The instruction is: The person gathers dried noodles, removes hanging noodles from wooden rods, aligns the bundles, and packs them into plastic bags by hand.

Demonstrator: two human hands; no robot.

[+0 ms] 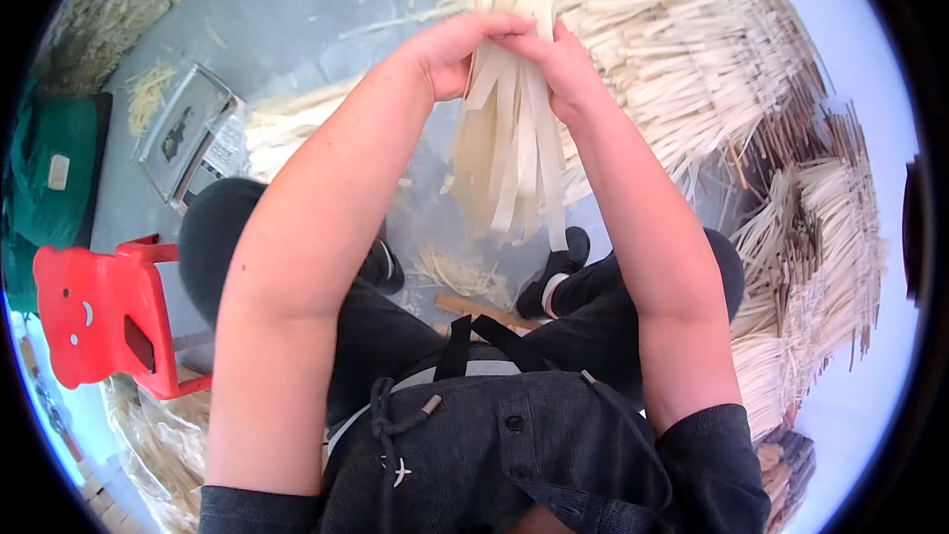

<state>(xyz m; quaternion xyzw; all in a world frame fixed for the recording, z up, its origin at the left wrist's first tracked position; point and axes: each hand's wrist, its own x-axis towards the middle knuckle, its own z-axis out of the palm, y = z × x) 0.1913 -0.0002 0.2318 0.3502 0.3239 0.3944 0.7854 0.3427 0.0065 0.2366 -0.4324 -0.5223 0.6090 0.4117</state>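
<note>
A bundle of long, pale, flat strips hangs down in front of me, its upper part reaching past the top edge of the view. My left hand is closed around the bundle from the left side. From the right, my right hand grips the same bundle, and the fingers of both hands meet across its front. The strips fan out loosely below my hands, one of them hanging lower than the others. Some fingers are hidden behind the bundle.
Large piles of similar strips lie ahead and to the right. On the left are a flat scale, a green bag and a red bear-faced chair with a phone on it. Scraps lie between my shoes.
</note>
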